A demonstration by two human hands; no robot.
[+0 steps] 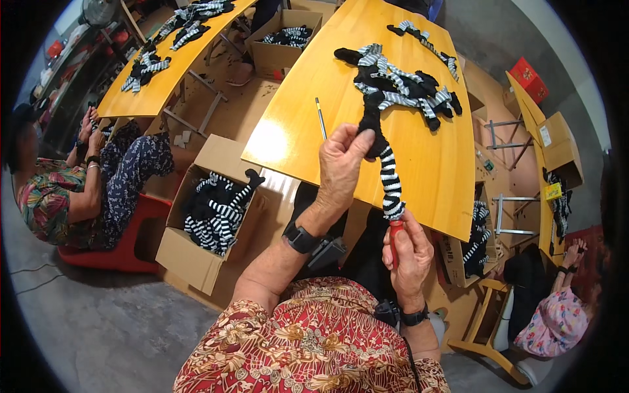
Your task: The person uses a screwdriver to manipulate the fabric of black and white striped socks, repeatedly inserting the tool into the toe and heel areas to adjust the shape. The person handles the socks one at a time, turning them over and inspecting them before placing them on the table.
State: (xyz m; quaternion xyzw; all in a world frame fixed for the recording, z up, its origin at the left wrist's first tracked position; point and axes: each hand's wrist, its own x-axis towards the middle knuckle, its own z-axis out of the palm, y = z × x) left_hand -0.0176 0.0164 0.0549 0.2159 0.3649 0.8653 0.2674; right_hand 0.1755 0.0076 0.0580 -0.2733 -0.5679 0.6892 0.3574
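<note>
Holding the striped sock (390, 177) taut above the desk (295, 131) edge looks the right way to work the red tool (396, 241) up its cuff, the left hand (341, 167) pinching its black toe, the right hand (409, 255) clenched round the tool.

A black-and-white striped sock (390, 177) (black toe uppermost) stretched upright over a red-handled tool (396, 237).
</note>
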